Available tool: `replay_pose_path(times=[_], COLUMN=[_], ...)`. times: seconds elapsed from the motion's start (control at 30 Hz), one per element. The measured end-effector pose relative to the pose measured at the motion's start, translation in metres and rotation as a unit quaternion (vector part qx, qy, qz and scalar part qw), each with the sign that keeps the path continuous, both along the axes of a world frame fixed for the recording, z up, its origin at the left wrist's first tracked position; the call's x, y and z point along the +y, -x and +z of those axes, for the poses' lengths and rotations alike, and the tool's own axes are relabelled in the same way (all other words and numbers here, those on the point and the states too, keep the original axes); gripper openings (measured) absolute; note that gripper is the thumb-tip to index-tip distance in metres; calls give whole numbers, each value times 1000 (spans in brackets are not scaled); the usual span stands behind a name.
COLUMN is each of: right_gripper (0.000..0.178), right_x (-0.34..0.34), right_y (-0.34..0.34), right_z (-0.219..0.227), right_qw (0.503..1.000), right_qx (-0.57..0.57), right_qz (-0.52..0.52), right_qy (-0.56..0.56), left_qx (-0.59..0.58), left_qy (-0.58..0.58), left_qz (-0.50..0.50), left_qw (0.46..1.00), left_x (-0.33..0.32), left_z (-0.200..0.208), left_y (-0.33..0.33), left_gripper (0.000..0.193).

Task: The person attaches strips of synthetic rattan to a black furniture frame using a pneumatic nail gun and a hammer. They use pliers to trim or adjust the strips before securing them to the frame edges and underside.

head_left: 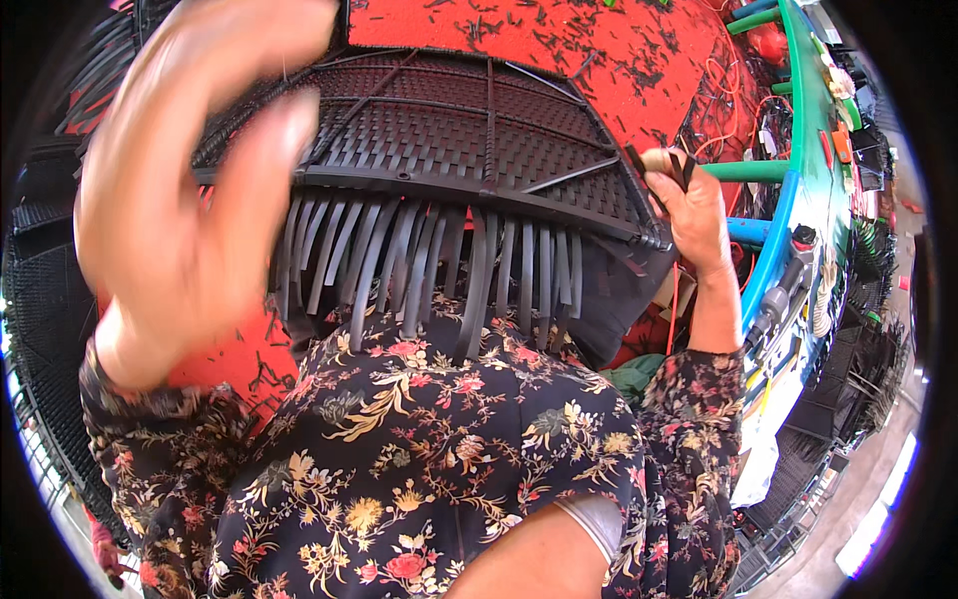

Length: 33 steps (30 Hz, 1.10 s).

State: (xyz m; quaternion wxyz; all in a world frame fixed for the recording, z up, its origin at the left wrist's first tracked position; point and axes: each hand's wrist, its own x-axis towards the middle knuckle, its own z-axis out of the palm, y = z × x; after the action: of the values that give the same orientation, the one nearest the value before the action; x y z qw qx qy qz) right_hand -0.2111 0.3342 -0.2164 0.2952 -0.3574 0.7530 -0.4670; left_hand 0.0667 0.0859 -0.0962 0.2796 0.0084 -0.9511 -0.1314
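Observation:
A black woven wicker panel [419,125] on a dark metal frame lies in front of me. Along its near edge hangs a row of loose flat black strips [399,255], reaching down to my flowered clothing. My left hand [190,190] is raised close to the camera and blurred, over the panel's left side. Its thumb stands apart from the fingers, and nothing shows between them. At the panel's right edge my right hand [691,212] is closed on a short black strip [683,170] that sticks out between thumb and fingers.
Black strip scraps litter the red surface [639,60] beyond the panel. To the right stands a green and blue tube-framed table [783,215] carrying a power tool [783,290] and other small items. More black wicker pieces [60,240] stand at the left.

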Motion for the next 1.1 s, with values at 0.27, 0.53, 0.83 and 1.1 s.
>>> replay_pose_path(times=[0.27,0.53,0.83,1.1], right_gripper=[8,4,3,8], right_x=[-89,-93,-96,-89], right_y=[-46,-54,-57,-48], right_z=[9,-11,-25,-32], right_qw=[958,935,939,948], right_qx=[-194,-252,-193,-131], right_qz=[194,207,246,251], right_qy=[-79,-138,-143,-148], left_qx=[-300,-227,-82,-79], left_qy=[-315,-313,-71,-76], left_qz=[-9,-48,-86,-79], left_qw=[900,921,990,991], left_x=[-22,21,34,34], left_z=[-117,-140,-164,-169], left_y=[59,34,24,27], left_gripper=[15,48,41,37])
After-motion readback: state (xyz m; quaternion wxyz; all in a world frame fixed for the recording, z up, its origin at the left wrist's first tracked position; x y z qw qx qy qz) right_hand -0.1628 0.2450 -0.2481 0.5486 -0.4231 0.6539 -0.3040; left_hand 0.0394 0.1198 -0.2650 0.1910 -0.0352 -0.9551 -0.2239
